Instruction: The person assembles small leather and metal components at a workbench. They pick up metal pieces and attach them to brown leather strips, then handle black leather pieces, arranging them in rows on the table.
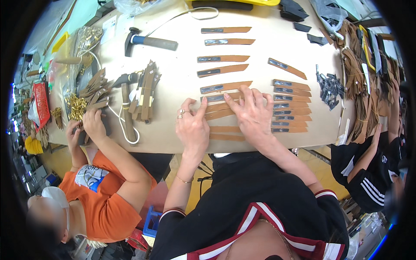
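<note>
My left hand (193,128) has its fingers curled, with thumb and fingertips at the left end of a brown strip, perhaps leather, that bears a dark patch (214,99). Across the same strip, my right hand (255,115) bends over with its thumb and fingertips pressed down on it. The strip's right end is hidden beneath that hand. Just above lies another brown strip (236,86) with a dark patch at its left end. Plain brown strips (219,113) lie right below my fingers, and more (227,137) rest near the table edge.
More patched strips (236,57) lie above, and a neat row (297,105) to the right. Small black pieces (330,86) are heaped beyond. A hammer (149,41) and strip bundles (147,93) lie left. A co-worker in orange (108,195) sits left; another person (368,173) sits right.
</note>
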{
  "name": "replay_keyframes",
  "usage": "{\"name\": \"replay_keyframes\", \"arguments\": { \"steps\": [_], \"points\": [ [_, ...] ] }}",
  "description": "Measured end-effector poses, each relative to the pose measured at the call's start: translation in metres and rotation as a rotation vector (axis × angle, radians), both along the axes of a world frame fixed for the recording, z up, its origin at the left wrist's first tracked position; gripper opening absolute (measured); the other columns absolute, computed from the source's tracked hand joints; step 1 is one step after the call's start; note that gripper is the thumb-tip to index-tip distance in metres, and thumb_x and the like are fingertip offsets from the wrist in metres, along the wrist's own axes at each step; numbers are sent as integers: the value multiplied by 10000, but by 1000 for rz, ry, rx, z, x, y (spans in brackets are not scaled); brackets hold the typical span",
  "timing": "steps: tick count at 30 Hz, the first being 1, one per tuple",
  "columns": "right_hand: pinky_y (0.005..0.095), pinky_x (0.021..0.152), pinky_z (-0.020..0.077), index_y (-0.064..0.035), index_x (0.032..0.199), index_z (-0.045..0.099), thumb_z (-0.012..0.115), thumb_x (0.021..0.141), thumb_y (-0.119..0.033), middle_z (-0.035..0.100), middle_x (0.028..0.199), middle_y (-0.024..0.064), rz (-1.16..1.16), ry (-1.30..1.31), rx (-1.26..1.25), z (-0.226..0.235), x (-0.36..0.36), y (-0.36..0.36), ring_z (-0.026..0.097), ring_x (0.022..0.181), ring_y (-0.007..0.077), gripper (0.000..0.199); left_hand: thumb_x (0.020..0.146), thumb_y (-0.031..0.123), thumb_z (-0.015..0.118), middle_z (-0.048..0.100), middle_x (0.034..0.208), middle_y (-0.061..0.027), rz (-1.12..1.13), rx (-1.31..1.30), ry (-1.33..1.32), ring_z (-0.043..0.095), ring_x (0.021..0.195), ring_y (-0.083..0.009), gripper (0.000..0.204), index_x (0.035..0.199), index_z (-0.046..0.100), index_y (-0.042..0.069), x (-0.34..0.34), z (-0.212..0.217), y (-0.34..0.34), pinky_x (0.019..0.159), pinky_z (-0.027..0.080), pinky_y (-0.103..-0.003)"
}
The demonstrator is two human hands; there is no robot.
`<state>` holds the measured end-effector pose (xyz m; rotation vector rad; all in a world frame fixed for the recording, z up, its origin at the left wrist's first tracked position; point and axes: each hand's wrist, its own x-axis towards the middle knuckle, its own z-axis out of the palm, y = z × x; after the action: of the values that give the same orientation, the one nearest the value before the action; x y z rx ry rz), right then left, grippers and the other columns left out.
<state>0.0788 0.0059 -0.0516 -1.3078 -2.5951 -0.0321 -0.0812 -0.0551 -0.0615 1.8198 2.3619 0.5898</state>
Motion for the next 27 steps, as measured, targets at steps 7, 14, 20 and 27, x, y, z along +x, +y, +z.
{"name": "replay_keyframes", "arguments": {
  "steps": [7, 14, 20, 27],
  "points": [
    [432, 957, 307, -180, 1198, 670, 661, 828, -85, 574, 1136, 39, -114, 145, -5, 9, 35, 7, 516, 1071, 204, 382, 779, -76, 571, 560, 1170, -131, -37, 32, -100, 593, 814, -251, 485, 1205, 692, 122, 4, -1, 2, 708, 496, -392],
    [407, 933, 337, -119, 1094, 689, 648, 898, -201, 616, 1068, 64, -576, 272, -23, 21, 144, 32, 542, 1043, 229, 216, 830, -67, 569, 541, 1214, -141, 32, 35, -87, 574, 846, -251, 472, 1260, 654, 108, 12, -1, 1, 753, 481, -377],
    [388, 923, 344, -97, 1039, 698, 653, 903, -218, 627, 1014, 42, -615, 136, 132, 11, 198, 55, 556, 1015, 208, 188, 893, -22, 596, 540, 1233, -127, 71, 226, -177, 559, 868, -232, 379, 1247, 663, 96, 22, 11, 5, 751, 472, -367],
    [391, 958, 314, -104, 1027, 698, 658, 893, -207, 632, 1008, 25, -562, -53, 213, -13, 201, 75, 561, 998, 182, 173, 862, -16, 635, 551, 1226, -137, -49, 248, -241, 569, 897, -229, 341, 1187, 688, 74, 51, 29, 22, 773, 478, -356]
  ]
}}
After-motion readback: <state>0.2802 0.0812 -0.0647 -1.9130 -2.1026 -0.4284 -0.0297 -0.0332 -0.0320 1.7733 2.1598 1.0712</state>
